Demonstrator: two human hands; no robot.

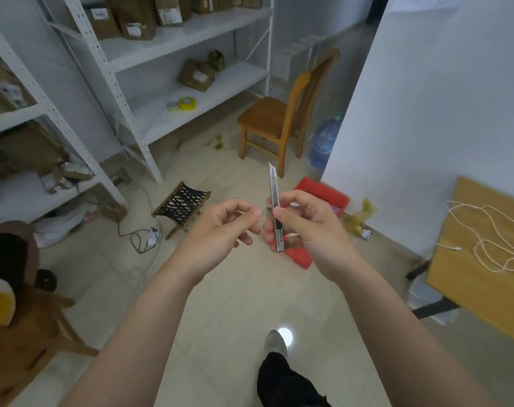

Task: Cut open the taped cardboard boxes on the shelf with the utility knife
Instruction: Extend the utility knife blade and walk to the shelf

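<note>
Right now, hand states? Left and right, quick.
Left hand: fingers curled, nothing visible in them.
Right hand: grips the utility knife, blade end pointing up.

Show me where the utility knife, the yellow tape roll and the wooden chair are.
utility knife (272, 183), head view, on the metal body below the blade.
yellow tape roll (189, 107), head view, on its outer side.
wooden chair (264, 116), head view, on the seat.
</note>
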